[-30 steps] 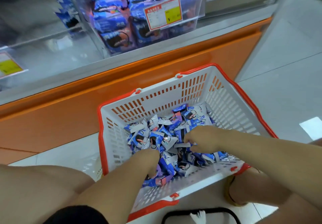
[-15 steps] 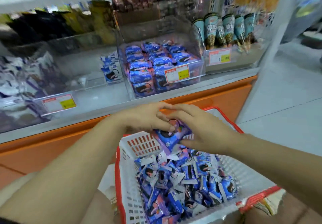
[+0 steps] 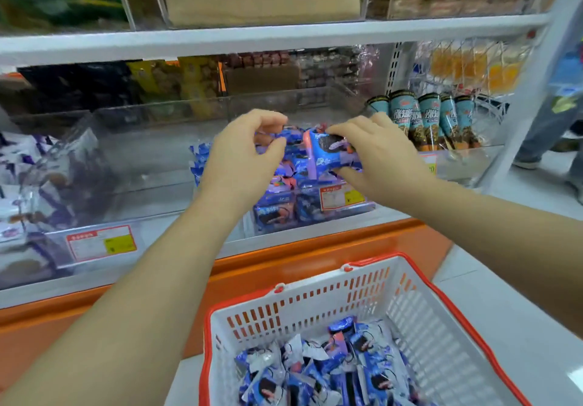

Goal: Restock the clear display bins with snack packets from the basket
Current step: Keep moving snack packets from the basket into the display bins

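Hands: the right hand (image 3: pixel 381 159) pinches a blue cookie packet (image 3: pixel 328 153), fingers over its top and thumb beneath. The left hand (image 3: pixel 243 156) hovers just beside it, fingers loosely curled with nothing plainly between them.
Basket: the white basket (image 3: pixel 315 304) with a red rim sits on the floor nearest the person. A loose heap of matching packets (image 3: pixel 315 374) covers its bottom.
Held packet: it is above the open top of the clear display bin (image 3: pixel 366 208) and not yet laid down.
Handling: the packet is probably light, with a soft, crinkly and slightly slippery film wrapper and brittle biscuits inside. It is best held across the flat faces or by a crimped end seal, without squeezing.
Display bin: it stands at the front edge of the lower shelf, above the orange base (image 3: pixel 315 257). It already holds many of the same packets, and a red-bordered price tag (image 3: pixel 340 195) is on its front wall.
Right neighbour: wrapped ice-cream cones (image 3: pixel 426 118) stand upright in the next bin.
Far: the goods on the upper shelf (image 3: pixel 284 36) are too blurred to name.
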